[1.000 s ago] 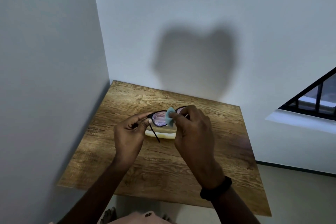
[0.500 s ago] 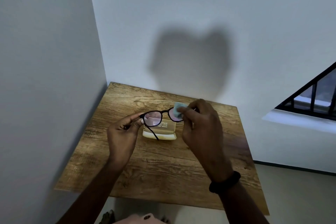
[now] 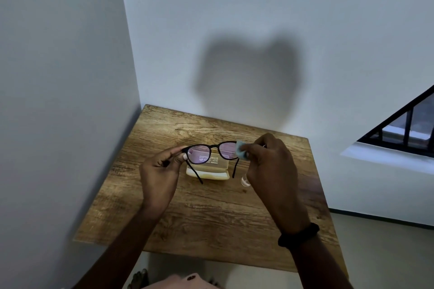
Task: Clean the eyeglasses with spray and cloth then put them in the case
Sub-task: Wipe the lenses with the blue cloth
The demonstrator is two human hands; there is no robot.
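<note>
Left hand (image 3: 162, 171): my fingertips pinched one end of the eyeglasses (image 3: 202, 153) frame, holding them up.
Right hand (image 3: 270, 166): it pinched the pale blue cloth (image 3: 240, 151) on the other lens.
Eyeglasses: above the cream case (image 3: 206, 175).
Case: on the desk (image 3: 211, 218).
Spray bottle (image 3: 245, 180): on the desk, partly behind my right hand.

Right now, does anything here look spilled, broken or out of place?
Nothing stands out. The eyeglasses look whole, held over the open case by the left hand; the right hand pinches the cloth on one lens. No spill shows on the table. The clear bottle is hidden behind the right hand, so its pose is unclear.
</note>
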